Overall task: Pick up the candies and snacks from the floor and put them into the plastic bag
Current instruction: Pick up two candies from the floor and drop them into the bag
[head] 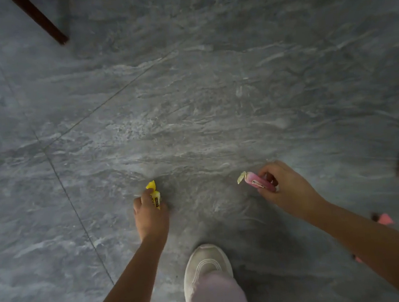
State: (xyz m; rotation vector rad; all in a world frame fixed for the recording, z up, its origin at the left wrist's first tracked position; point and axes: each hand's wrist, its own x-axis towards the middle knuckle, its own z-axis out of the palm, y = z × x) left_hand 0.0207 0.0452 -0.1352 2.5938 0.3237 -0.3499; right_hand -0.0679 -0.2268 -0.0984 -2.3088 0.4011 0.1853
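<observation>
The left hand [151,214] reaches down to the grey floor [189,103], knuckles up, fingers closed on a yellow candy [154,194] whose long axis runs away from the person, twisted end pointing forward. A pale shoe [206,267] stands between the arms. The right hand [287,186], arm slanting in from the lower right, pinches a pink candy [257,181] lying slantwise, its pale twisted end pointing up-left. More pink wrappers [385,218] lie blurred at the right edge

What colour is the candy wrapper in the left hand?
Yellow wrapper with dark lettering, seen in the head view.
</observation>
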